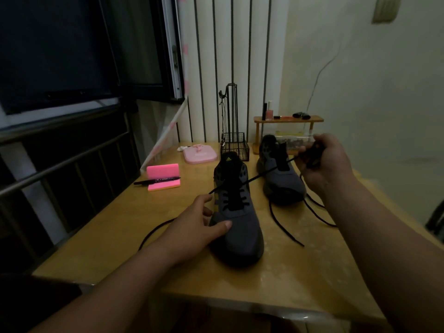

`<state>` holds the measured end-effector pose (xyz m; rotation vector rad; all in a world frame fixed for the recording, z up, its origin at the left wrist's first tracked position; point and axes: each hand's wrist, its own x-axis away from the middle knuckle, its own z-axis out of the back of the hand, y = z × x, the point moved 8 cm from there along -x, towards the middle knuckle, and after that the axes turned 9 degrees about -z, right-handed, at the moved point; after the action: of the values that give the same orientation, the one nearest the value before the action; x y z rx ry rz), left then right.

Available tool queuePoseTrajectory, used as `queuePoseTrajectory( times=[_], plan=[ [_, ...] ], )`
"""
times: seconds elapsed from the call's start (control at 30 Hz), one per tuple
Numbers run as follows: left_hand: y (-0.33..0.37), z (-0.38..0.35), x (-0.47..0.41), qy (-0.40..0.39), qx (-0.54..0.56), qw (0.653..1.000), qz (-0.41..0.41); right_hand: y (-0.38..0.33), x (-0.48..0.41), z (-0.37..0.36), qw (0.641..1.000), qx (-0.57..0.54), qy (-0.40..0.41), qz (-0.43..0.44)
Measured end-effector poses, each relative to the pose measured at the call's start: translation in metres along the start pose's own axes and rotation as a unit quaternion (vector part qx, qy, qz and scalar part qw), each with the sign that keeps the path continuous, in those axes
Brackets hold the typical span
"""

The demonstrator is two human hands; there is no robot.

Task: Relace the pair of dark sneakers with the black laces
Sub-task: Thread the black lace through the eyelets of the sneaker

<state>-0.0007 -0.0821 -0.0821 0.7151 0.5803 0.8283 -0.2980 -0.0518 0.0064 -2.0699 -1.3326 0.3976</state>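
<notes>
Left hand clasps the dark grey mesh sneaker; right hand, raised behind it, pinches its taut black lace.

Table lies open left of the left hand; rightward, a sneaker and taut lace block the way to the right hand.

Single wide-angle head view, from above near edge of table, facing forward and down. Close: left hand, right hand mid-frame, forearms filling bottom. Beyond fingers: window, wall.
</notes>
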Motion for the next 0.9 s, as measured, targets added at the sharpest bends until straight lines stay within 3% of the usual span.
queuePoseTrajectory(
  times=[0.17, 0.3, 0.37, 0.43, 0.6, 0.7, 0.83, 0.9],
  plan=[
    [0.001, 0.012, -0.014, -0.004, -0.077, 0.996, -0.034, -0.01, 0.001, 0.003, 0.999, -0.006, 0.027, 0.016],
    [-0.007, 0.006, -0.02, -0.038, -0.027, 0.999, -0.025, -0.015, 0.002, -0.006, 0.992, 0.127, 0.002, 0.019],
    [-0.006, 0.012, -0.025, 0.01, -0.012, 0.999, -0.045, -0.016, 0.006, -0.013, 0.982, 0.189, -0.028, 0.012],
    [-0.002, 0.022, -0.035, 0.052, 0.004, 0.997, -0.051, -0.016, 0.008, -0.017, 0.976, 0.213, -0.051, 0.005],
    [0.007, 0.014, -0.062, 0.021, -0.008, 0.999, -0.027, 0.0, 0.009, -0.021, 0.972, 0.217, -0.086, -0.033],
    [0.01, 0.022, -0.069, 0.044, -0.04, 0.997, -0.057, -0.002, 0.005, -0.011, 0.977, 0.2, -0.06, -0.042],
    [0.004, 0.042, -0.065, 0.137, -0.021, 0.989, -0.06, -0.017, 0.005, 0.008, 0.988, 0.149, 0.013, -0.024],
    [0.005, 0.038, -0.062, 0.151, -0.073, 0.984, -0.06, -0.017, 0.009, 0.008, 0.976, 0.214, 0.019, -0.02]
  ],
)
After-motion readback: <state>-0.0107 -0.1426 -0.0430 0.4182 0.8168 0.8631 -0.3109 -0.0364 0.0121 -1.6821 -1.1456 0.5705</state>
